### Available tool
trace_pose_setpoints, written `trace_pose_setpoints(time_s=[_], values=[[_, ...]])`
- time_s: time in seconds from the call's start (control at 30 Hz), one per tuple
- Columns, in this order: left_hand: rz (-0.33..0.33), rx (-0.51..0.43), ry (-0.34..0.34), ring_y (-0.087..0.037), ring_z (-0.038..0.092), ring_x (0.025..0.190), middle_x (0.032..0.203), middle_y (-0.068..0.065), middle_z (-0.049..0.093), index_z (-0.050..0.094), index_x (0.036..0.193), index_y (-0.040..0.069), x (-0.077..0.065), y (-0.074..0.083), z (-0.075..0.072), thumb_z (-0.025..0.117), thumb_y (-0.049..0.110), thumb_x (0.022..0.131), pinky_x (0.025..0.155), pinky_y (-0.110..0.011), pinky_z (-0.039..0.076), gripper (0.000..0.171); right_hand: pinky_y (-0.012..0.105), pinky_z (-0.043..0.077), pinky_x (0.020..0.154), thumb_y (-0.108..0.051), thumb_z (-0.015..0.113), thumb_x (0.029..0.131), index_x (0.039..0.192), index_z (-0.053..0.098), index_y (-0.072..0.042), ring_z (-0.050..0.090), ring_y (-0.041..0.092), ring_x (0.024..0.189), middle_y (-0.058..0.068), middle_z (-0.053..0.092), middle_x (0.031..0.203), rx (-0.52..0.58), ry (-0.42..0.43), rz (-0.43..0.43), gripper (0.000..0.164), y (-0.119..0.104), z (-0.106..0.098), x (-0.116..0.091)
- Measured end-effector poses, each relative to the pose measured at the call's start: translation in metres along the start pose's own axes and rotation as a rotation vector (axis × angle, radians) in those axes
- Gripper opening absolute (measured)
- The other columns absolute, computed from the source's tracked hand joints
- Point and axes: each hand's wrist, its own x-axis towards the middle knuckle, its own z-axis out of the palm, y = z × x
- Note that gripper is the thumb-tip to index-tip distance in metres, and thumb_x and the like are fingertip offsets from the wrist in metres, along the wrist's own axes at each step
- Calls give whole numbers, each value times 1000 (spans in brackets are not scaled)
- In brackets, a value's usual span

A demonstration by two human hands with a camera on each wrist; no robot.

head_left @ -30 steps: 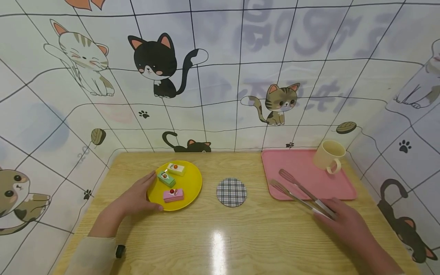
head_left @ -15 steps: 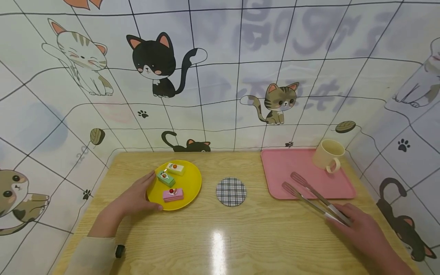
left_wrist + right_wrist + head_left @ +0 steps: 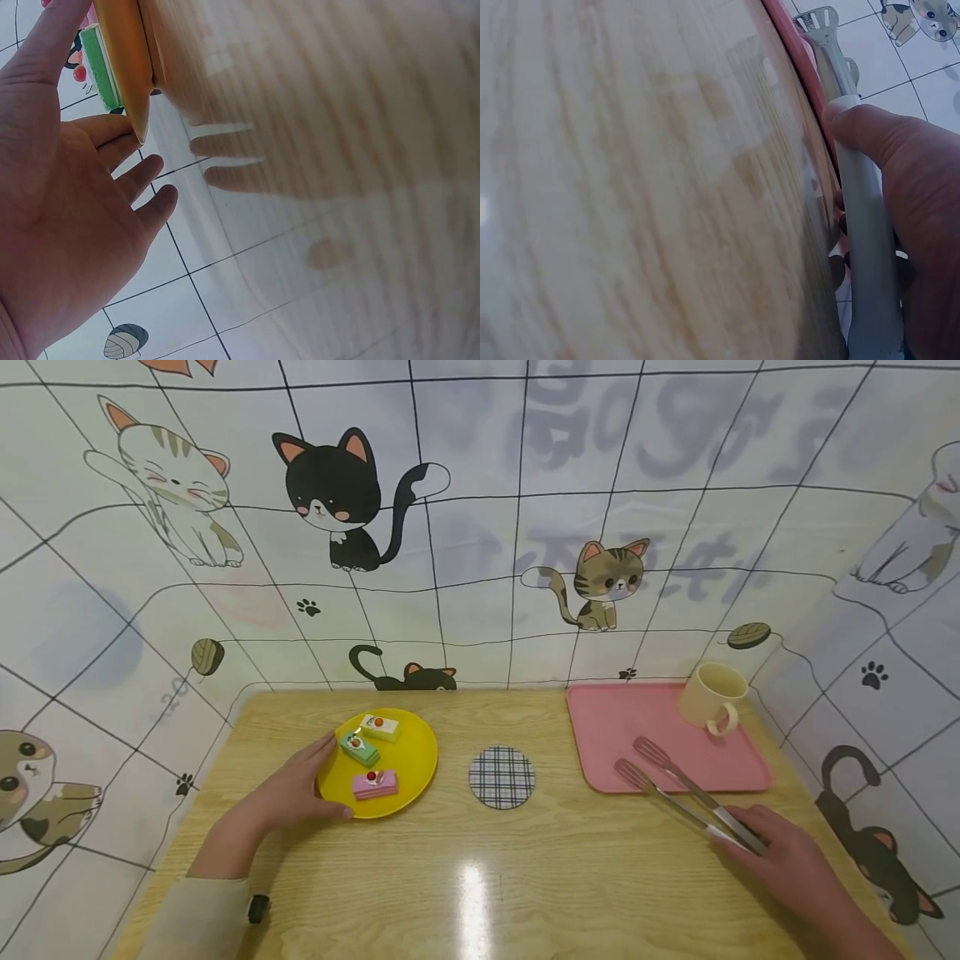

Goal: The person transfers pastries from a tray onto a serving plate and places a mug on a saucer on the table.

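On the left, a yellow plate holds three toy cake slices: a white-yellow slice, a green slice and a pink slice. My left hand rests against the plate's left rim, thumb at the front and fingers behind. In the left wrist view the index finger touches the rim, with the other visible fingers loosely extended. Spread food tongs with slotted heads and white handles are held in my right hand. Its thumb lies along one handle in the right wrist view.
A pink tray lies at the back right, under the heads of the tongs in the head view. On its far right corner stands a cream mug. A round checked coaster lies mid-table. Cat-patterned cloth surrounds the table.
The tongs and right hand moved right and slightly toward the front in the first half second, then stayed nearly still. The left hand and plate kept their place.
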Motion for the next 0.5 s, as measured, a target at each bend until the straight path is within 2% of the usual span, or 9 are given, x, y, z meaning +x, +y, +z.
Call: trace_pose_setpoints(time_s=[0.23,0.3,0.43,0.5], values=[[5,-3,7,-54,21,163,181,-27,19,27,171,-6,-1,-1,0,97,56,80,129,-71,24,132,37,51,72,-35,95,90,132,75,-3,62,20,96,7,72,113,22,-34,3,56,0,0,4],[8,-2,8,-55,21,163,181,-27,19,27,171,-6,-1,0,0,97,57,80,129,-71,24,131,44,55,77,-35,94,91,133,73,0,66,27,101,12,73,117,27,-50,24,59,-1,-1,5],[10,-10,5,-55,21,163,181,-27,19,28,171,-6,-1,1,-1,98,56,79,129,-71,24,131,66,58,88,-38,92,94,139,65,2,68,47,115,25,71,128,62,-96,67,66,-2,-3,5],[9,-12,3,-55,20,163,181,-27,18,27,171,-6,-1,2,-1,97,56,80,129,-71,24,131,68,58,92,-40,92,93,140,64,1,67,50,118,27,69,130,78,-101,79,68,-3,-3,5]])
